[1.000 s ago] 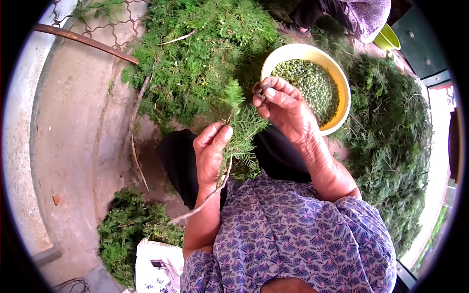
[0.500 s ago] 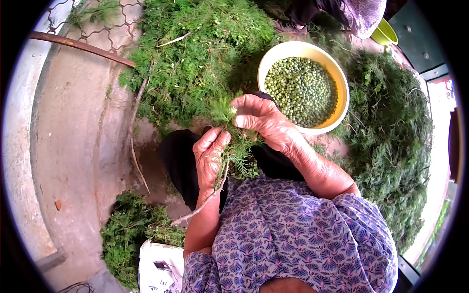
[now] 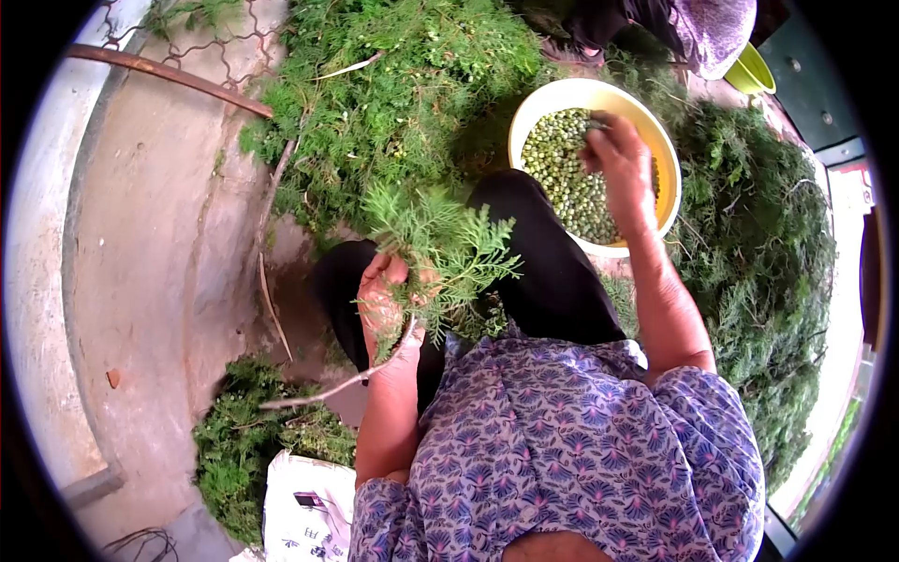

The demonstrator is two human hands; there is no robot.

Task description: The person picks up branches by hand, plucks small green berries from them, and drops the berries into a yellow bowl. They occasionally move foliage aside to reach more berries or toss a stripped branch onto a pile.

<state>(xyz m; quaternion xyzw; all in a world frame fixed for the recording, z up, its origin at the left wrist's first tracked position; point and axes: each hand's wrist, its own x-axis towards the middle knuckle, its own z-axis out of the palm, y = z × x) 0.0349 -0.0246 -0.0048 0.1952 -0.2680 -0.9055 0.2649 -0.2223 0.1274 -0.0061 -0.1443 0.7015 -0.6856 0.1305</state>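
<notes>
My left hand (image 3: 384, 304) grips a leafy green sprig (image 3: 440, 245) by its woody stem, which sticks out down and to the left. My right hand (image 3: 618, 164) reaches over the yellow bowl (image 3: 661, 150), fingertips pinched just above the small green seeds (image 3: 562, 173) that fill it. Whether the fingers hold a seed is too small to tell. The bowl stands on the ground beyond my knees, among cut foliage.
Heaps of green cuttings (image 3: 403, 94) lie ahead and to the right (image 3: 758, 281); a smaller pile (image 3: 243, 450) sits at lower left beside a white printed bag (image 3: 304, 515). Bare concrete and a rusty bar (image 3: 169, 77) are left. Another person's sleeve (image 3: 712, 33) and a green bowl (image 3: 749, 70) show top right.
My right hand left the sprig and moved up and right over the yellow bowl. The left hand stayed put, and the sprig now fans out freely.
</notes>
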